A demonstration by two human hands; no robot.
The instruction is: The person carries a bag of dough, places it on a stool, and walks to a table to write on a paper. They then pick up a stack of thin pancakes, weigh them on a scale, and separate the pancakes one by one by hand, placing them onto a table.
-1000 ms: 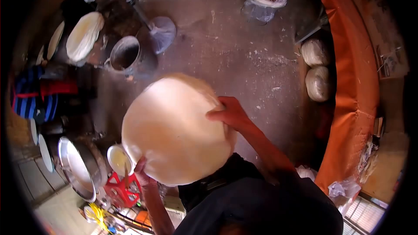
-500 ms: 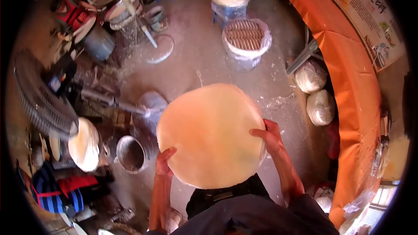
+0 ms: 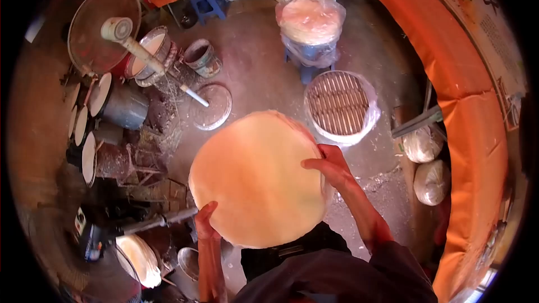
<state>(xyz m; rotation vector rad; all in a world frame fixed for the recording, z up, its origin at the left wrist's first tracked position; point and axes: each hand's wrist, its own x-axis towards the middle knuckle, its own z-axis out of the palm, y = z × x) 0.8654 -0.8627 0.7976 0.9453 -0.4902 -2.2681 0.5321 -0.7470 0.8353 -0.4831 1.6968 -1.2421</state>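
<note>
A stack of large, round, thin pale-yellow flatbreads (image 3: pixel 261 182) is held out in front of my body, its broad face tilted up toward me. My left hand (image 3: pixel 206 221) grips the lower left edge, thumb on top and the other fingers mostly hidden beneath. On the right edge, my right hand (image 3: pixel 331 165) is closed the same way, its thumb lying across the upper face. Past the stack, on the floor, is a round slatted rack (image 3: pixel 338 104) with clear plastic around its rim.
Beyond the rack, a plastic-covered stack (image 3: pixel 310 19) sits above a blue stool. A white pedestal fan (image 3: pixel 104 28), a bucket (image 3: pixel 202 58) and a dark fan (image 3: pixel 101 272) stand on the left. An orange tarp (image 3: pixel 460 90) edges the right, beside wrapped bundles (image 3: pixel 432 182).
The view has shifted forward, so the slatted rack and covered stack appear lower and nearer. Both hands still hold the flatbreads, which sit slightly farther left in the picture.
</note>
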